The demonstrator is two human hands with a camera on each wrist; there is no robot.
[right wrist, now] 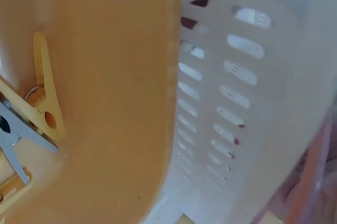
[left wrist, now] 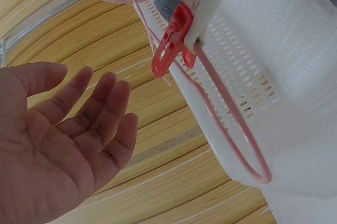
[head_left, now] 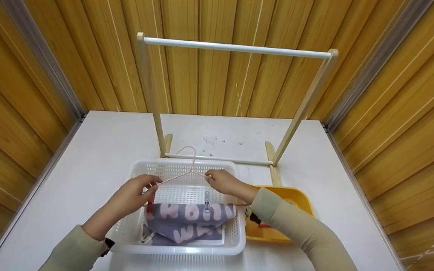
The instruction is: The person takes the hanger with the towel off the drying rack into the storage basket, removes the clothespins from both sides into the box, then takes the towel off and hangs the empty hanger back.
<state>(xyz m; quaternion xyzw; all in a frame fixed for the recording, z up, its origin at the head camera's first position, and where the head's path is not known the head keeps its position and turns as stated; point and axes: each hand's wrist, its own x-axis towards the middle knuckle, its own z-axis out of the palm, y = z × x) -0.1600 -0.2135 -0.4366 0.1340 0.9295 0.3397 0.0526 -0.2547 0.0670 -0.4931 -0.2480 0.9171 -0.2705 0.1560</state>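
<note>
Hanger [left wrist: 239, 119], pink: located above the basket [head_left: 179, 249], tilted, its hook raised over the basket's far rim. Right hand [head_left: 224, 182], over the basket's right half, pinches the hanger's right shoulder between thumb and fingers. Left hand [head_left: 132, 194], over the basket's left side: fingers loosely bent and spread a little, holding nothing. In the head view its fingertips overlap the hanger's left shoulder; the left wrist view shows a gap between fingers and hanger, palm towards the camera.

Cloth [head_left: 190, 215], purple-grey with pink letters: upper edge along the hanger's lower bar, lower part down in the basket's near half. Red clip [left wrist: 174, 40] grips the cloth at the hanger's left end, above the basket's left part. A grey piece [head_left: 207, 201], kind unclear, lies against the cloth above the basket's middle.

Tray [head_left: 307, 199], yellow: just right of the basket. Inside it, a yellow clip [right wrist: 48, 92] and a blue-grey clip [right wrist: 21, 135] among others.

Rack [head_left: 236, 47]: upright beyond the basket, extending to its right; pale wooden posts, white top bar. Table [head_left: 100, 150], white, with dark marks beyond the basket: under basket, tray and rack. Wall [head_left: 217, 82], wood-patterned: beyond the basket, behind the rack. Both sleeves [head_left: 307, 229] khaki, at the basket's near left and right.
</note>
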